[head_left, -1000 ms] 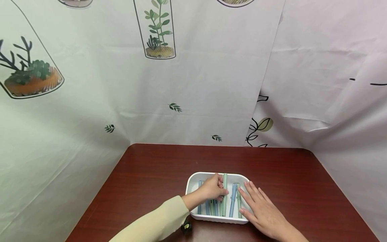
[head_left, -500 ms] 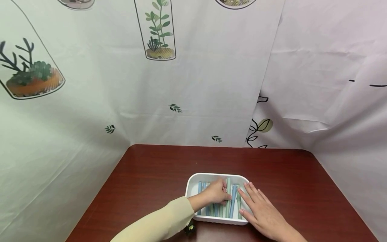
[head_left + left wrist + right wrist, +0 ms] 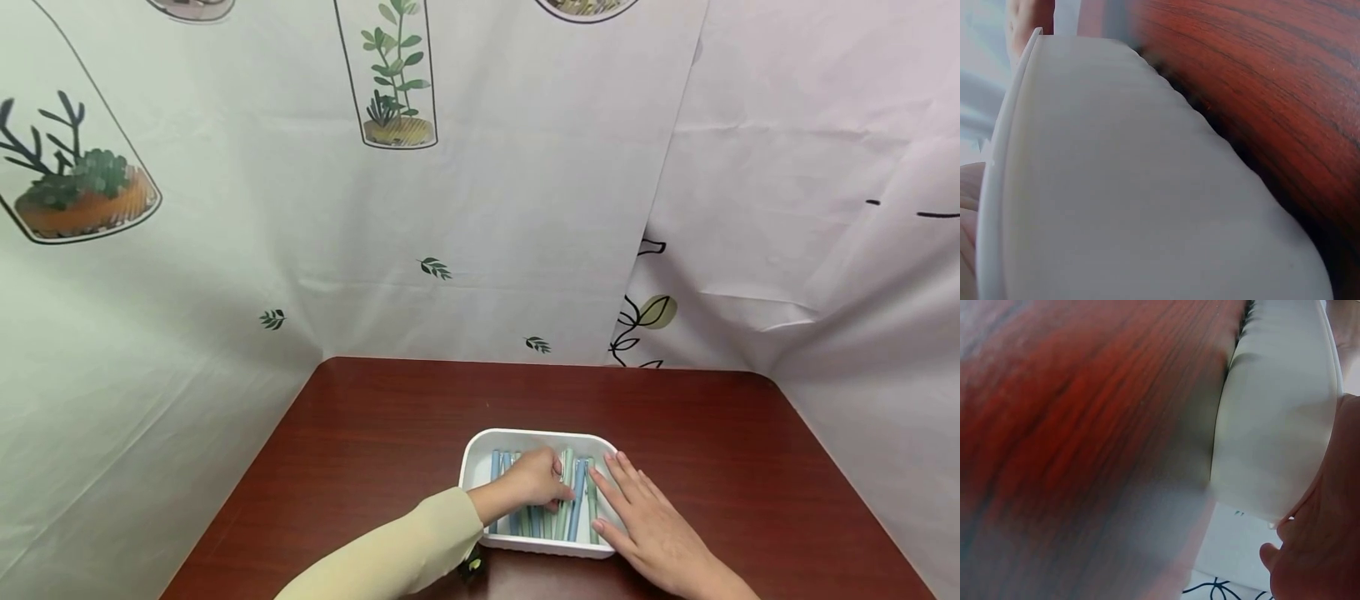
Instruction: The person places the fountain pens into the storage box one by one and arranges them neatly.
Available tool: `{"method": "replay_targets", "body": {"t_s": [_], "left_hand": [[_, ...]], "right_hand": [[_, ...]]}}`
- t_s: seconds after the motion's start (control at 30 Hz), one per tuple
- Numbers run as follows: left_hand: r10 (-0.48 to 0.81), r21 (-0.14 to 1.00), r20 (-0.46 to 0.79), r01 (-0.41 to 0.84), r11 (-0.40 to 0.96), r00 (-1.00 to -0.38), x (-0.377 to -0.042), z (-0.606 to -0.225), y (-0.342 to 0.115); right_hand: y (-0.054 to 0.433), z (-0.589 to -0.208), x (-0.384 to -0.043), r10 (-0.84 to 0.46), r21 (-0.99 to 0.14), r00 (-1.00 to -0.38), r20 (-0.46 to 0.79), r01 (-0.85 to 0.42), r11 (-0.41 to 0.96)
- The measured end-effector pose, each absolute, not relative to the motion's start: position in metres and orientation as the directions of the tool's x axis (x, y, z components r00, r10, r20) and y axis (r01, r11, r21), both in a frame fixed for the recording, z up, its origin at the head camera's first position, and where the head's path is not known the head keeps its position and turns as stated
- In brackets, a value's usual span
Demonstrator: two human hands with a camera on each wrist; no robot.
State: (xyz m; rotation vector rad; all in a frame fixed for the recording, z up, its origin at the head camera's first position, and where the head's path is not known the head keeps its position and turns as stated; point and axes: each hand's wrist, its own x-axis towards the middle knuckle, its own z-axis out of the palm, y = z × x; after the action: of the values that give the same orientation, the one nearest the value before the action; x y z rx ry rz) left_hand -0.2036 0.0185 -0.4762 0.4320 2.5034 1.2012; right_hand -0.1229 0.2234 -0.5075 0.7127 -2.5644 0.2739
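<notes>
A white rectangular tray holds a row of slim light-blue and pale-green pens. My left hand reaches over the tray's left side, thumb and fingers pinching a pale-green pen that lies lengthwise among the others. Just right of that pen is a blue pen, then another green pen near the right wall. Part of the row is hidden under my left hand. My right hand, fingers straight and spread, rests on the tray's right rim. In the right wrist view, this hand lies along the rim.
The tray stands on a dark red wooden table, near its front. A small black object shows beneath my left sleeve, beside the tray's front left corner. White cloth printed with plants surrounds the table at the back and sides.
My left hand has moved slightly right and down with the green pen, which now lies lower in the tray beside the blue one. My right hand has stayed on the rim.
</notes>
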Motion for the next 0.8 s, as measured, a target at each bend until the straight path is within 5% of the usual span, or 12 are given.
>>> {"method": "replay_targets", "body": {"t_s": [0.43,0.8], "left_hand": [[0.402,0.767,-0.218,0.098,0.634,-0.889,-0.205,-0.473,0.018],[0.41,0.825,-0.104,0.151,0.544,-0.906,-0.209,-0.453,-0.027]], "right_hand": [[0.226,-0.506,-0.119,-0.419,-0.082,-0.784,0.458,-0.506,0.858],[0.23,-0.504,-0.125,-0.425,-0.081,-0.781,0.458,-0.513,0.854]]}}
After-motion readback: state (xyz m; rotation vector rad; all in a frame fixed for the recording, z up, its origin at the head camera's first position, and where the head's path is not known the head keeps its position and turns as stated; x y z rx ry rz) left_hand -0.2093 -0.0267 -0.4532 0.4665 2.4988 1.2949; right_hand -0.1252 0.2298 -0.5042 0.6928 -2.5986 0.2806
